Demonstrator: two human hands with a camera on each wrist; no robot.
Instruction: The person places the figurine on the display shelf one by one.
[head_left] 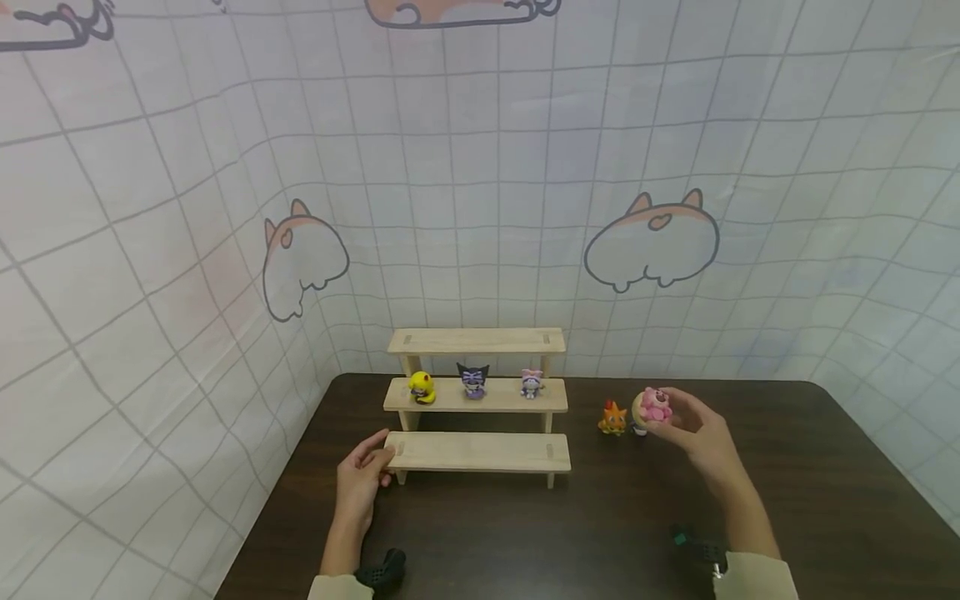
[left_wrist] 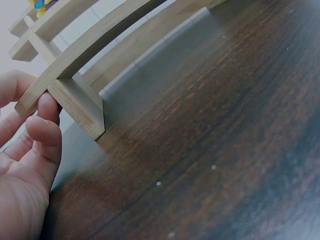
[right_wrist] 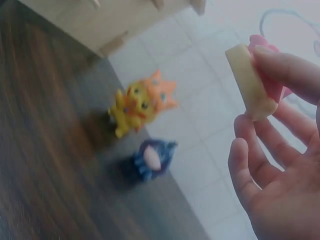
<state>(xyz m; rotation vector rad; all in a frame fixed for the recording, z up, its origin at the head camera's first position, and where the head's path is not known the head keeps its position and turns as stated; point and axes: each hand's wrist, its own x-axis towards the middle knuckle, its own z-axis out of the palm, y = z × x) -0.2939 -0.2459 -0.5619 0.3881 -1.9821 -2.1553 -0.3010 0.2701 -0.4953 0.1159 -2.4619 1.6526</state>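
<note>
A small pink toy (head_left: pixel 656 406) is pinched in the right hand (head_left: pixel 693 433), between the thumb and the fingertips (right_wrist: pixel 287 67). It is held up off the table, at the far tip of the hand, and the other fingers are loosely curled under it. A pale round base is seen under the pink part in the right wrist view.

Just left of the pink toy, an orange toy (head_left: pixel 612 417) is stood on the dark brown table (head_left: pixel 825 467). A little blue toy (right_wrist: pixel 151 159) is seen close beside the orange one, also on the table.

Further left, the near step of a wooden three-step shelf (head_left: pixel 477 451) is touched at its left end by the left hand (head_left: pixel 362 482). The fingers (left_wrist: pixel 46 131) are laid against the end of the board, lightly bent; nothing is gripped.

On the middle step, three toys are lined up: a yellow toy (head_left: pixel 422 387), a black and purple toy (head_left: pixel 473 381) and a pink and grey toy (head_left: pixel 531 382).
</note>
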